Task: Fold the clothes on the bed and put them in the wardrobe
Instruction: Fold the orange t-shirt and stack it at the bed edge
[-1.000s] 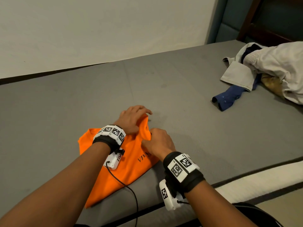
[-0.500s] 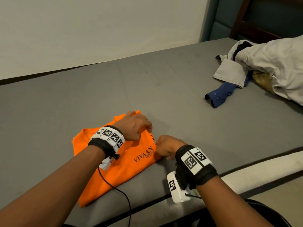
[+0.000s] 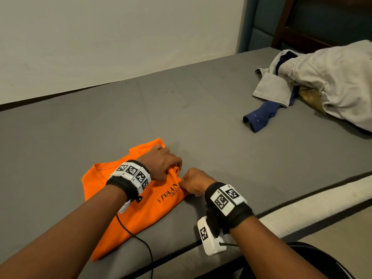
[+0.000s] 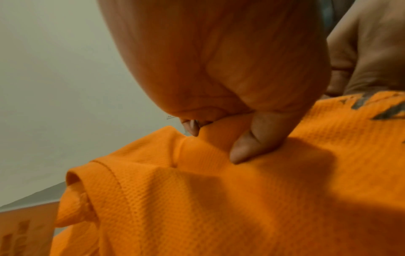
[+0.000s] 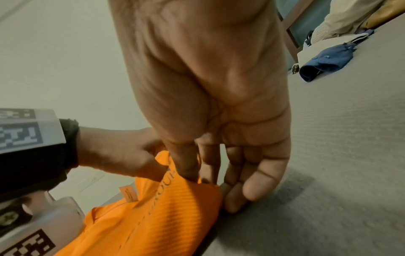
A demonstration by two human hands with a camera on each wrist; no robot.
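Note:
An orange T-shirt [image 3: 141,206] with dark lettering lies partly folded on the grey bed [image 3: 201,121], near its front edge. My left hand [image 3: 163,164] pinches a ridge of its cloth near the top right; in the left wrist view the thumb [image 4: 252,147] presses the orange T-shirt [image 4: 219,199] against the curled fingers. My right hand [image 3: 194,183] grips the shirt's right edge just beside the left hand. In the right wrist view its thumb [image 5: 184,162] and fingers pinch the orange T-shirt [image 5: 164,207] at the fold, low on the bed.
A heap of clothes lies at the bed's far right: a beige garment [image 3: 332,81], a navy shirt sleeve [image 3: 261,115] sticking out toward the middle, and something yellowish under the beige. A white wall [image 3: 100,37] runs behind the bed. A dark headboard [image 3: 302,27] stands at the far right.
Both hands brought the raised shirt corner down and toward me, laying the fold flat so the lettering shows. The right hand slid right to the shirt's edge.

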